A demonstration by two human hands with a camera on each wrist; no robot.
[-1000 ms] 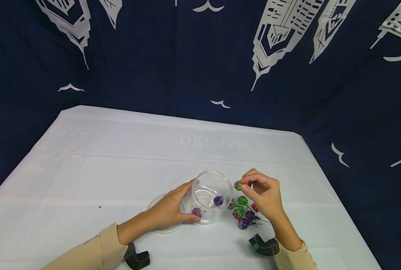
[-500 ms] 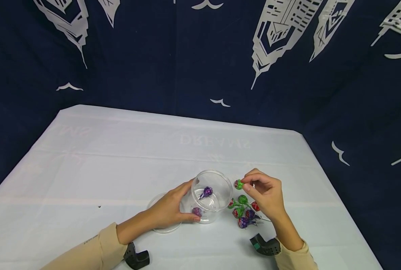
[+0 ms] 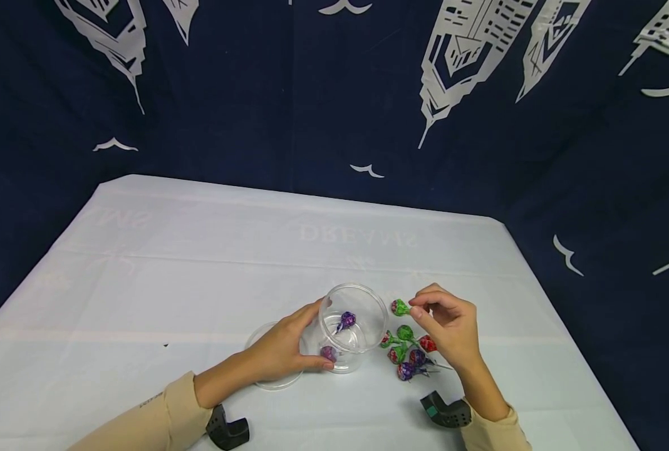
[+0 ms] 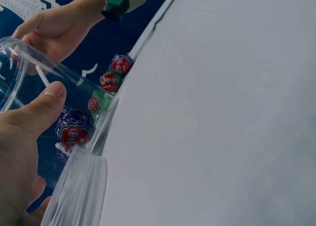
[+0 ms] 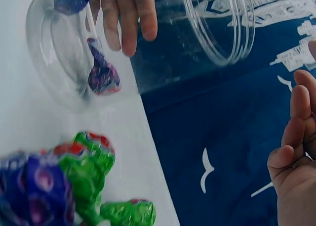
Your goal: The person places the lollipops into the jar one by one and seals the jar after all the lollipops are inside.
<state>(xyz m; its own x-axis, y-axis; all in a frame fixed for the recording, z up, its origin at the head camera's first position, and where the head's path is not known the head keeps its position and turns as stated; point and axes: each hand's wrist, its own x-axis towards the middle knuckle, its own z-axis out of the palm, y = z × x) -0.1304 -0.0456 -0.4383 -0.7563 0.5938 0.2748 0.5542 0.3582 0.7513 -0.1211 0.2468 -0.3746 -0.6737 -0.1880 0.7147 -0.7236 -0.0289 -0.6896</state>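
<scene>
My left hand [image 3: 280, 351] grips a clear round jar [image 3: 379, 313] from its left side, mouth upward. Purple-wrapped lollipops [image 3: 346, 321] show inside the jar, one with its white stick visible in the right wrist view. Right of the jar my right hand [image 3: 444, 319] hovers above the table, fingers loosely curled. In the head view a green-and-red lollipop [image 3: 399, 307] appears right by its fingertips; neither wrist view shows it between them. Below that hand lies a cluster of lollipops, among them a green one [image 3: 396, 355], a red one [image 3: 427, 343] and a purple one [image 3: 406, 371].
A clear round lid [image 3: 278, 383] lies on the table partly under my left hand and forearm. White cloth covers the table [image 3: 199, 282]. Behind it hangs a dark blue cloth [image 3: 312, 113] with white building and bird prints. Black devices [image 3: 446, 411] sit at the wrists.
My right hand has drawn slightly to the right, uncovering more of the green-and-red lollipop by its fingertips. A purple lollipop inside the jar has shifted left and settled. My left hand stays put.
</scene>
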